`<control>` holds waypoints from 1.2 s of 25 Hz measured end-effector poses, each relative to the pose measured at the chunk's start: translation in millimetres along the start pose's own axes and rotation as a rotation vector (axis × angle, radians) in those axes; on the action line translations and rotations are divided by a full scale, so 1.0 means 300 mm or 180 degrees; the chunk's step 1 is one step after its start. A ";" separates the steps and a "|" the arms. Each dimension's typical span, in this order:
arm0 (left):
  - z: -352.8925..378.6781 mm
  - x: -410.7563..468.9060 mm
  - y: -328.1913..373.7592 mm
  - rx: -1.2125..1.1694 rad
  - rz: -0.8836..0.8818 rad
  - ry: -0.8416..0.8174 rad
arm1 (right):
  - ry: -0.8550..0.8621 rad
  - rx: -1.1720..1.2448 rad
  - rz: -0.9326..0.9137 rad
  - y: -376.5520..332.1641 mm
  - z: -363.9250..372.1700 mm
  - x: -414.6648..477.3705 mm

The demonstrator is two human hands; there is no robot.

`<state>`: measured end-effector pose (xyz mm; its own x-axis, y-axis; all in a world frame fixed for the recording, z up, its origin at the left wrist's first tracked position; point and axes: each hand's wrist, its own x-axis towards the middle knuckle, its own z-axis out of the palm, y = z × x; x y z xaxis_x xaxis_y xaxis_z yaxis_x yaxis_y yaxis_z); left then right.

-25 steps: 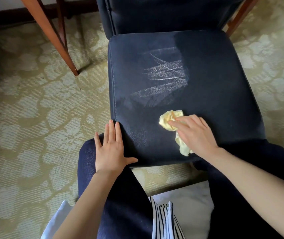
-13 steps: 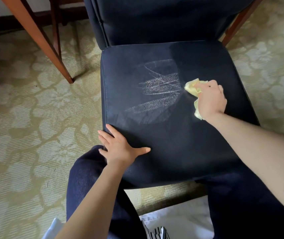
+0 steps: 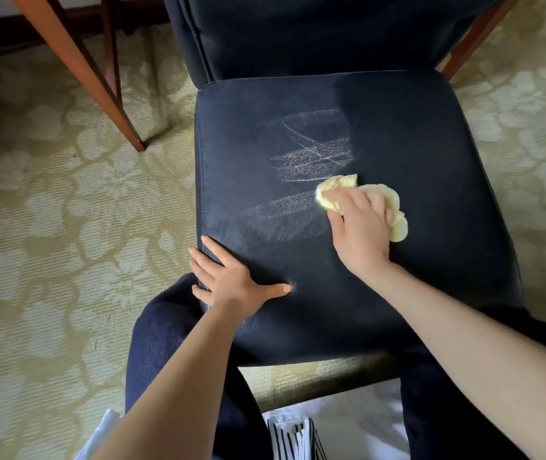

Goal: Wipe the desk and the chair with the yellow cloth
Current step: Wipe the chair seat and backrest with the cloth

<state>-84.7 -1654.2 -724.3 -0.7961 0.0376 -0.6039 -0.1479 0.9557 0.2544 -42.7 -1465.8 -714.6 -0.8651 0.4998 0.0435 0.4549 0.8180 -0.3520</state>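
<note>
A dark navy chair (image 3: 431, 154) fills the middle of the view, its seat marked by pale wipe streaks (image 3: 311, 161). My right hand (image 3: 361, 230) grips the crumpled yellow cloth (image 3: 334, 190) and presses it on the seat just right of the streaks. My left hand (image 3: 231, 277) rests flat with spread fingers on the seat's front left corner, thumb pointing right. The desk top is out of view.
Brown wooden desk legs (image 3: 99, 81) stand at the upper left on a patterned beige carpet (image 3: 49, 227). Another wooden leg (image 3: 477, 31) shows at the upper right behind the chair back. My dark-trousered knees (image 3: 172, 343) press against the seat's front edge.
My right hand has swept the cloth from the seat's front up to the right side, then back left and down toward the streaks. My left hand has stayed at the front left corner.
</note>
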 end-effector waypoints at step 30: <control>0.025 0.003 -0.017 -0.0040 0.0074 -0.0068 | -0.0062 0.0445 -0.0265 -0.133 0.045 0.044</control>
<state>-80.3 -1656.8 -731.8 -0.7867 0.0660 -0.6138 -0.1370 0.9508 0.2778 -75.0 -1495.6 -712.6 -0.9031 0.4251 0.0604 0.3487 0.8082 -0.4746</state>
